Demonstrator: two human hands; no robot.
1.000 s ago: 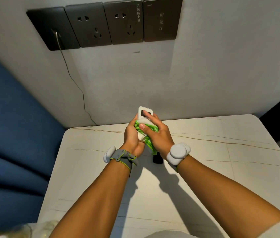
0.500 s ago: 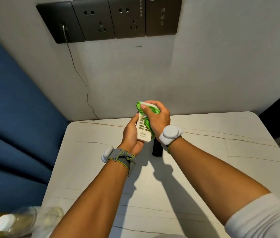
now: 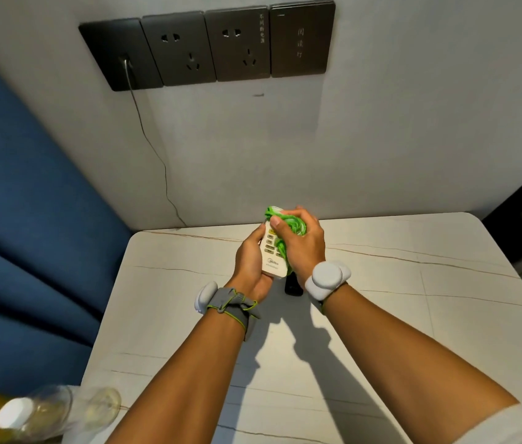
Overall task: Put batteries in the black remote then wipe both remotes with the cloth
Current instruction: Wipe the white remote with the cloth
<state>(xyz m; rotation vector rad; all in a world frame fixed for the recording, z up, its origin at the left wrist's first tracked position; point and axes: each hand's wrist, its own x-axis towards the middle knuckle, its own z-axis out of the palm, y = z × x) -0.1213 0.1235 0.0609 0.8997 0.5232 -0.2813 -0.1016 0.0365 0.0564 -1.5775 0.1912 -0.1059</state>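
Note:
My left hand [image 3: 251,262] holds a white remote [image 3: 273,257] upright above the table, fingers wrapped round its left side and base. My right hand [image 3: 303,241] grips a bunched green and white cloth [image 3: 287,224] and presses it against the remote's upper face, hiding the top part. The lower buttons and the logo still show. Below my hands, only the near end of the black remote [image 3: 292,286] is visible, lying on the white marble table [image 3: 397,299]; my right wrist covers the rest.
A row of dark wall sockets [image 3: 208,46] sits high on the grey wall, with a thin cable [image 3: 157,155] running down to the table's back edge. A blue padded surface [image 3: 29,219] fills the left. A clear plastic bottle [image 3: 51,411] lies at the bottom left.
My right hand slid the cloth from the remote's middle up to its top end, uncovering the lower buttons. The view shifted slightly, bringing the bottle into sight.

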